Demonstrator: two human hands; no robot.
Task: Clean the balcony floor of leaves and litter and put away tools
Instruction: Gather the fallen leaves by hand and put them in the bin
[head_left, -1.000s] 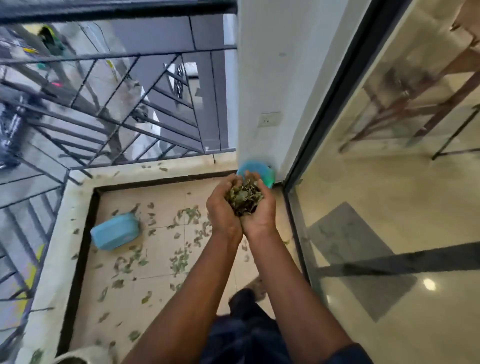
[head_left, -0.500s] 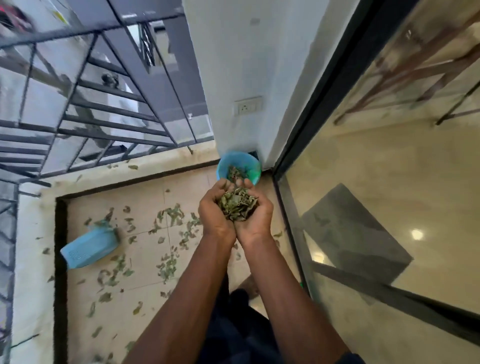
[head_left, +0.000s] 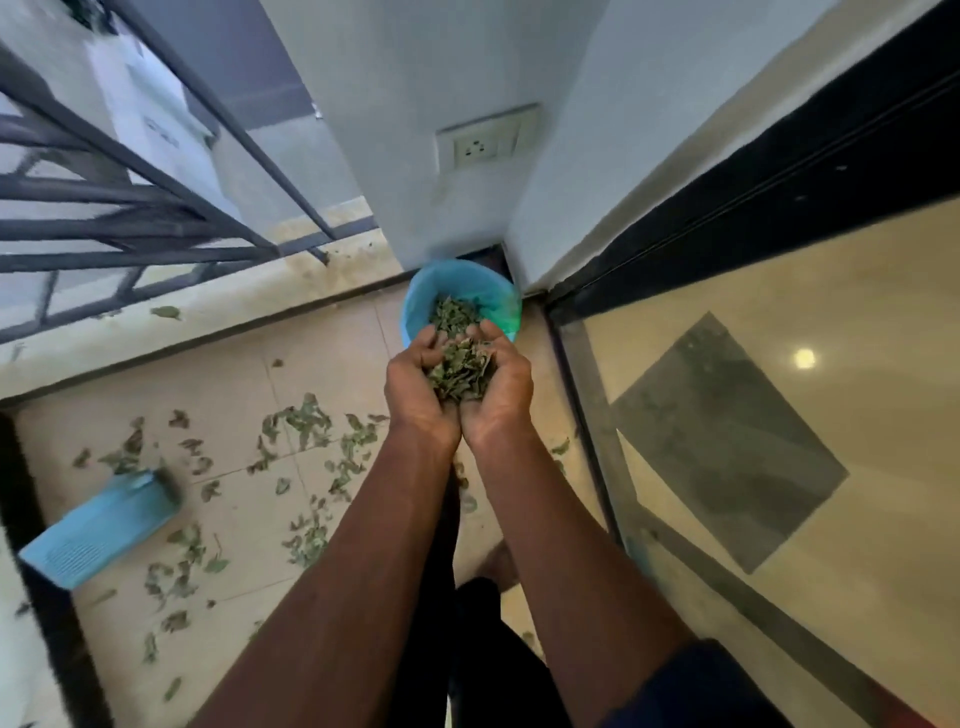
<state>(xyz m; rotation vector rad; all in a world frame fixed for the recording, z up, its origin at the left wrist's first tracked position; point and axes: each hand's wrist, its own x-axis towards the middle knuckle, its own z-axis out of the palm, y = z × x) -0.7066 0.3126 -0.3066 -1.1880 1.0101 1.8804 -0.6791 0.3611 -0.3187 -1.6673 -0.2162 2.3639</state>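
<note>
Balcony floor (head_left: 234, 374) | bin (head_left: 415, 291): leaves (head_left: 452, 312) | left hand (head_left: 415, 395), right hand (head_left: 506, 395) cup leaf pile (head_left: 460, 371)

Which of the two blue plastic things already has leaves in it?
The round blue bin in the corner under the wall socket: leaves show inside it. The rectangular blue piece lies on the tiles at left, among loose leaves.

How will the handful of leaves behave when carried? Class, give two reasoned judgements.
Probably light and loose: the leaves lie heaped in the cupped left hand and right hand, so bits may spill. They look curled and dry, so likely brittle.
</note>
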